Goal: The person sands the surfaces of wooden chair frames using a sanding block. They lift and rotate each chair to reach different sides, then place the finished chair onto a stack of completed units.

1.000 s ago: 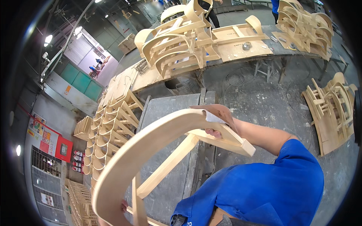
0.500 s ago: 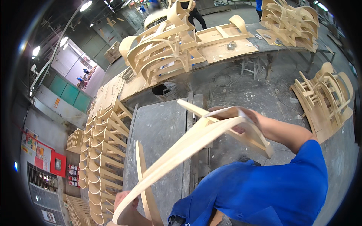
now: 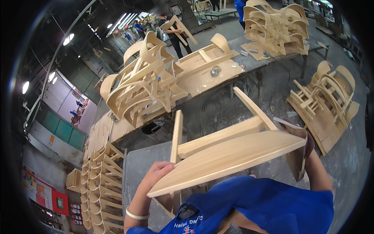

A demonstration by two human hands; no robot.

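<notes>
A pale wooden chair frame [image 3: 230, 156] with a broad curved back and straight legs is held up in front of my body, tilted. My left hand [image 3: 157, 174] grips its left end near a leg, fingers over the edge. At the other end, my right hand [image 3: 310, 153] is closed around a brown and whitish sheet [image 3: 290, 124] that looks like sandpaper, pressed against the right end of the curved back. That sheet and the wood hide most of the right fingers.
Beneath the frame is a grey worktop [image 3: 136, 163]. Chair frames are piled on the long bench [image 3: 206, 80] ahead, and more lie on a board [image 3: 327, 132] at right. A row of stacked frames [image 3: 97, 191] stands at left. Beyond the bench, a person [image 3: 171, 33] holds a wooden frame.
The chair frame has turned so its curved back lies more level across my front. My left hand has risen into fuller view, and my right hand has moved right and lower with the sheet.
</notes>
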